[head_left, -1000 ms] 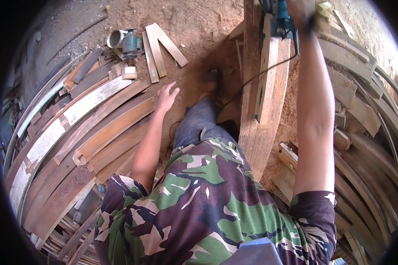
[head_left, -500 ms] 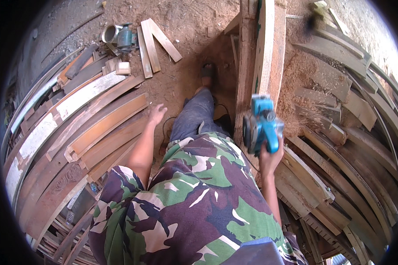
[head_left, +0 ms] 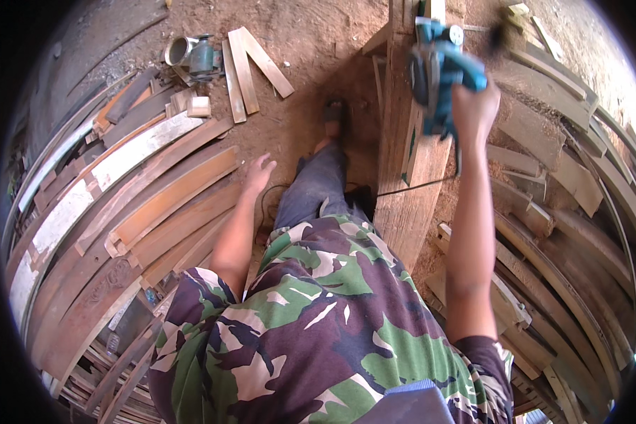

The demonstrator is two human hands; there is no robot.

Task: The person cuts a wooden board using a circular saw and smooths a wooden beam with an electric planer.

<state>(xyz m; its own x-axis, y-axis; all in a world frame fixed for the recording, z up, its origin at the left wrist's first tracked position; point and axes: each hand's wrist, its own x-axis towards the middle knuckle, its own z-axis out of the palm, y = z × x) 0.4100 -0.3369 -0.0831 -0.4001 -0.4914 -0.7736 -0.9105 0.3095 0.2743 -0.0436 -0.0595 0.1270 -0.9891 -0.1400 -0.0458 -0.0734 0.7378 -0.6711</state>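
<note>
My right hand (head_left: 476, 113) is wrapped round the rear handle of a teal electric hand planer (head_left: 439, 81), with the arm stretched forward. The planer is over a pale narrow board (head_left: 437, 10) on the wooden workbench (head_left: 408, 219); its body hides most of the board, and I cannot tell whether its sole touches the wood. A dark power cord (head_left: 420, 186) trails from the tool across the bench toward my legs. My left hand (head_left: 259, 172) hangs empty at my left side, fingers loosely apart, near the stacked planks.
Curved-looking stacks of planks (head_left: 169, 191) fill the left side, and more timber (head_left: 544, 247) lies on the right among wood shavings. A green machine with a round metal opening (head_left: 201, 56) sits on the ground at far left, beside a few loose slats (head_left: 244, 74).
My right hand has pushed the planer forward along the bench, away from my body, and the arm has straightened. More bench top shows behind it. My left hand has barely moved.
</note>
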